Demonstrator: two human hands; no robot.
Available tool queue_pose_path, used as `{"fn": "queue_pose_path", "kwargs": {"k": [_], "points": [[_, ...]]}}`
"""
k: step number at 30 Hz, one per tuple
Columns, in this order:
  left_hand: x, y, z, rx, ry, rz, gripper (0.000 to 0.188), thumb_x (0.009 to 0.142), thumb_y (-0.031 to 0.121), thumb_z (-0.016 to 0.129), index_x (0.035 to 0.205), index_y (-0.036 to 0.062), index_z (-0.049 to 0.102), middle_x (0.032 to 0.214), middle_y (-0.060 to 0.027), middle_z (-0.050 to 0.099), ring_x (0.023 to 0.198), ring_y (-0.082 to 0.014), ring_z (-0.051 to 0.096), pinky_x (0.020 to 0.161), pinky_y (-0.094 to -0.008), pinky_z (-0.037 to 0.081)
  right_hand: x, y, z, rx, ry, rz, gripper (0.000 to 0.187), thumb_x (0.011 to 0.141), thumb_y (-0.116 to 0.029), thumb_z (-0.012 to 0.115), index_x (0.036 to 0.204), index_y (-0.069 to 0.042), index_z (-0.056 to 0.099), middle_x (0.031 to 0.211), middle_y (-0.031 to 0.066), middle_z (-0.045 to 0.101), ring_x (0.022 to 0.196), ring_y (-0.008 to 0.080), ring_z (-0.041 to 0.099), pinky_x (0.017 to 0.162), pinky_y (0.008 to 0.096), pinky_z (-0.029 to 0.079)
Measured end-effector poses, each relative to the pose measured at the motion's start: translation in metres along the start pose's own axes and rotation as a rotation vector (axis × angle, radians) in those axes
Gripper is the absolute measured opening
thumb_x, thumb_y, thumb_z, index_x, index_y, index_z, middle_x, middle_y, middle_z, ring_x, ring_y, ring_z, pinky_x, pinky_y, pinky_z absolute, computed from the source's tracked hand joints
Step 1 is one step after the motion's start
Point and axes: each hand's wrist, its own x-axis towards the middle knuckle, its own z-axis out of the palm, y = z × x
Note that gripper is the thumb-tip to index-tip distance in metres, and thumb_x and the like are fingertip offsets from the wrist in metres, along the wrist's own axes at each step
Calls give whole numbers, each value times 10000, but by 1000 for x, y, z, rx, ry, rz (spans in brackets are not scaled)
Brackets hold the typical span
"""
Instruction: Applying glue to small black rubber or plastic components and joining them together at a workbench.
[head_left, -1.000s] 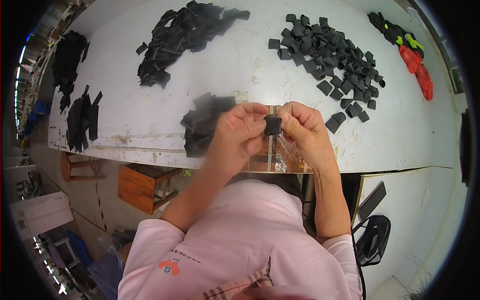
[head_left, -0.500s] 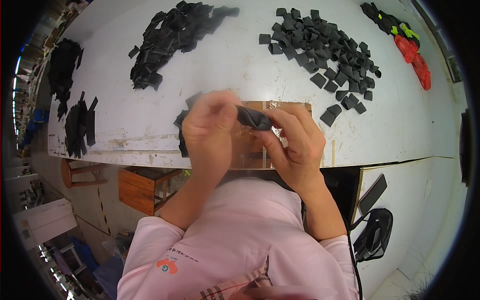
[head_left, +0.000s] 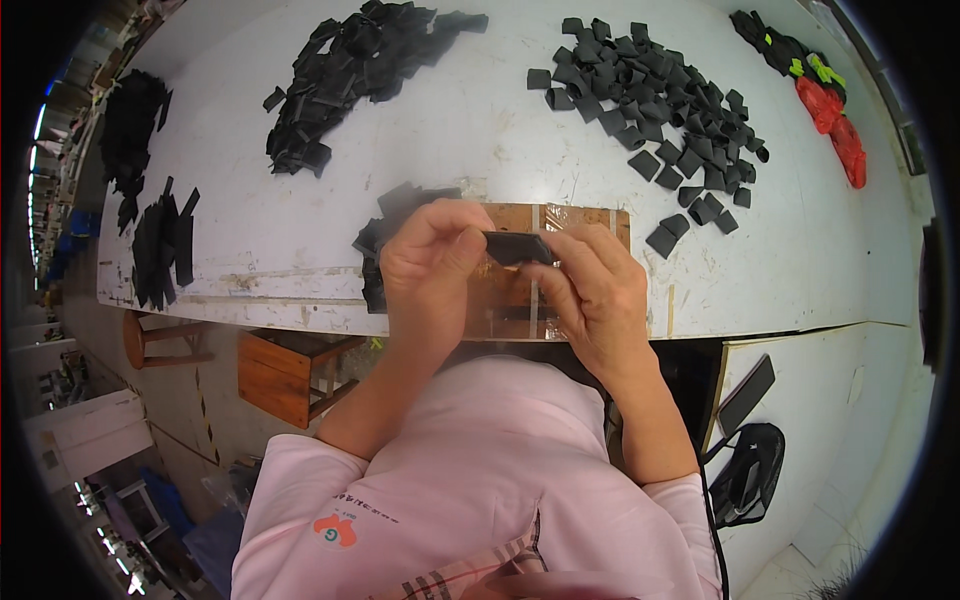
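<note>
The left hand [head_left: 430, 268] and right hand [head_left: 602, 290] pinch a black piece [head_left: 515, 248] above the near edge of the worktop [head_left: 770, 250]; it could slip if either grip, apparently light though partly hidden, slackens.

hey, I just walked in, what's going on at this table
A person's left hand and right hand hold a black piece by its two ends, above a brown board on the white table. One dark pile lies beside the left hand; small black pieces are spread farther off, to the right.
</note>
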Motion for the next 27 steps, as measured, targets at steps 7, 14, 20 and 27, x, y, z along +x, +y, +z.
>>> {"fn": "queue_pose_path", "kwargs": {"k": [7, 14, 20, 27], "points": [[0, -1, 1, -62, -24, -12, 77, 851, 58, 499, 881, -9, 518, 855, -71, 516, 785, -129, 457, 740, -238, 380, 9, -9, -7, -19, -14, -40, 176, 668, -29, 658, 826, -13, 581, 689, 63, 535, 561, 201, 510, 480, 297, 412], [11, 10, -1, 331, -160, 100, 84, 797, 5, 557, 875, -15, 582, 826, -59, 552, 768, -112, 501, 682, -221, 401, 13, -10, -5, -45, 53, -81, 186, 635, 10, 662, 800, 1, 576, 664, 70, 522, 562, 207, 498, 478, 293, 404], [9, 5, -2, 293, -127, 136, 42, 777, 1, 580, 814, -15, 594, 814, -58, 556, 740, -117, 507, 655, -217, 406, 7, -3, 2, -3, 69, -82, 190, 612, 27, 661, 783, 8, 580, 639, 76, 517, 559, 203, 486, 474, 289, 389], [11, 8, 2, 443, -144, 154, 94, 762, 43, 610, 835, -13, 589, 802, -89, 558, 717, -134, 502, 624, -227, 406, 1, 9, 13, 59, 144, -84, 132, 660, 24, 630, 786, 11, 589, 621, 81, 513, 534, 209, 458, 464, 287, 369]]}}
